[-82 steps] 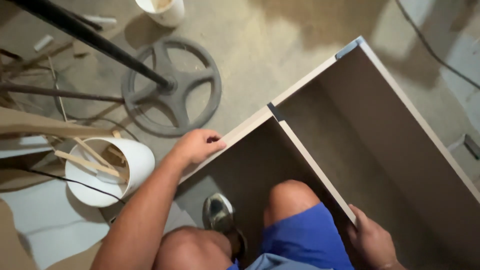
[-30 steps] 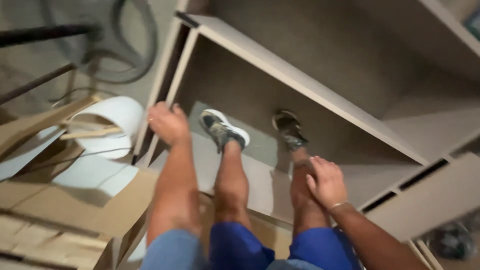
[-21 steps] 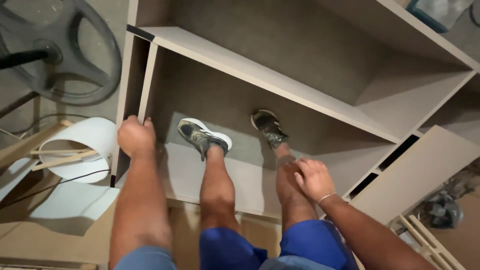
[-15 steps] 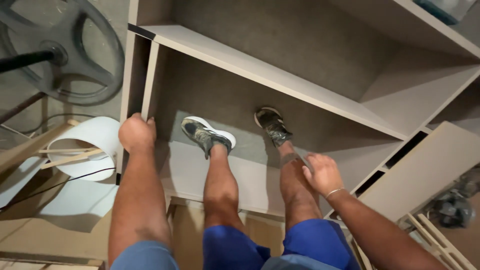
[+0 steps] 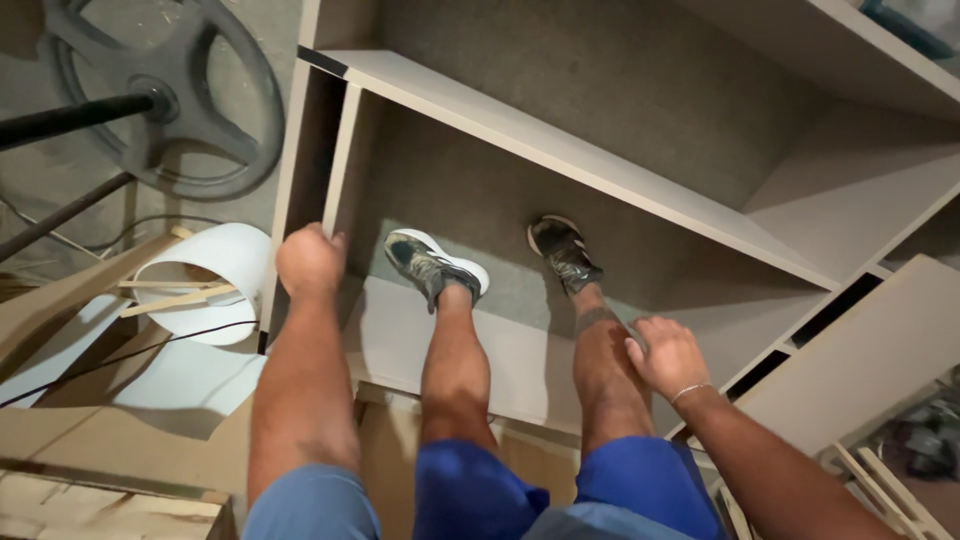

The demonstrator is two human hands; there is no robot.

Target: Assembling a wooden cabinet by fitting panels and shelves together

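Observation:
I look down at my legs standing inside a beige cabinet carcass (image 5: 560,150) that lies on the floor. My left hand (image 5: 310,262) grips the top edge of its left side panel (image 5: 320,150), fingers curled over it. My right hand (image 5: 668,355) rests on my right shin, just below the knee, holding nothing. My two sneakers (image 5: 435,265) stand on the grey floor inside the frame, in front of a low front panel (image 5: 520,350).
A white bucket (image 5: 215,280) with wood strips lies left of the cabinet. A dark wheel-shaped base (image 5: 165,100) with black poles stands at top left. Cardboard and wood boards (image 5: 110,440) cover the lower left. A loose beige board (image 5: 860,350) and slats lie at right.
The view has swung from the cabinet's outside to straight down over my legs. My left hand stays on the side panel; my right hand moved onto my right leg.

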